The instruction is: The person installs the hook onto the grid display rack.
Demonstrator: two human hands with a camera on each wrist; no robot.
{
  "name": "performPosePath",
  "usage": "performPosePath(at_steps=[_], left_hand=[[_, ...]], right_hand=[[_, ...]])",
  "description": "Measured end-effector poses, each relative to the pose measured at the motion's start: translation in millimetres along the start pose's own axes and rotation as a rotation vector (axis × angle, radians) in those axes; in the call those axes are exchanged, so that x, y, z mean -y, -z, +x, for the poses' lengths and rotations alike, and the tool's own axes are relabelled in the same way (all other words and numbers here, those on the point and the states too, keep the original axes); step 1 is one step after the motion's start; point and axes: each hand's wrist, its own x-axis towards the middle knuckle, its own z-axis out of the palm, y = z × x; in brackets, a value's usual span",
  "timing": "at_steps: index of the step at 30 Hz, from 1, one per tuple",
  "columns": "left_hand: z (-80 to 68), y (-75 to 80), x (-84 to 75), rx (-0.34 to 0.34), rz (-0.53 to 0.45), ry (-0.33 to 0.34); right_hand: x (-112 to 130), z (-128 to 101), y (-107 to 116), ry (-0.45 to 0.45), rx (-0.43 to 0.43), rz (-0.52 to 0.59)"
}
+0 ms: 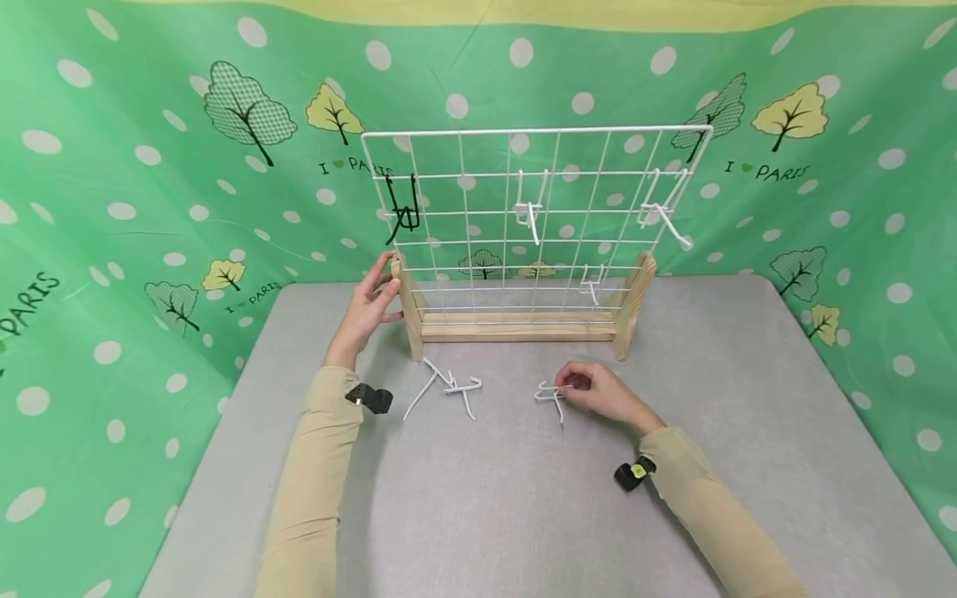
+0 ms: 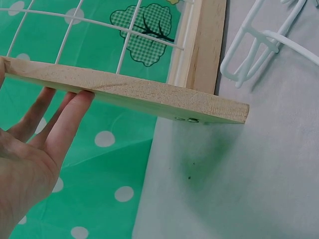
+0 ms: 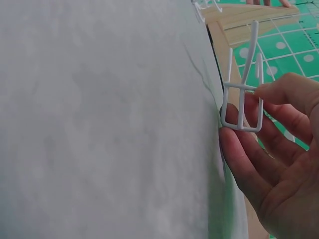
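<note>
- The desk (image 1: pixel 523 498), grey and flat, carries everything here, with a green spotted cloth (image 1: pixel 112 208) hung behind and beside it.
- The wire rack (image 1: pixel 523 224) stands upright on a wooden base at the far middle of the desk; one black hook (image 1: pixel 404 212) and three white ones hang on its grid.
- The left hand (image 1: pixel 370 307) rests straight, relaxed fingers against the rack's left wooden post (image 2: pixel 124 92), grasping nothing.
- The right hand (image 1: pixel 601 392) pinches a white hook (image 1: pixel 552 394) between thumb and fingertips, low over the desk in front of the rack.
- That hook looks light, stiff and smooth, probably coated wire, so it could slip or twist in a loose pinch; the squared loop end (image 3: pixel 241 107) seems the surest place for a grip, leaving the long prong free.
- Two spare hooks (image 1: pixel 449 389) lie tangled on the desk between the hands; where one ends and the other begins is hard to make out.
- The right wrist view cuts off the held hook's prong tip.
</note>
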Motion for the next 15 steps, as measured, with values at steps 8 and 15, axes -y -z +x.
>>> performPosePath(at_steps=[8, 15], left_hand=[[-0.6, -0.5, -1.3, -0.001, -0.001, -0.002], [-1.2, -0.9, -1.4, -0.002, -0.005, -0.005]], right_hand=[[-2.7, -0.1, -1.1, 0.007, -0.027, 0.019], [22.2, -2.7, 0.4, -0.049, -0.035, 0.059]])
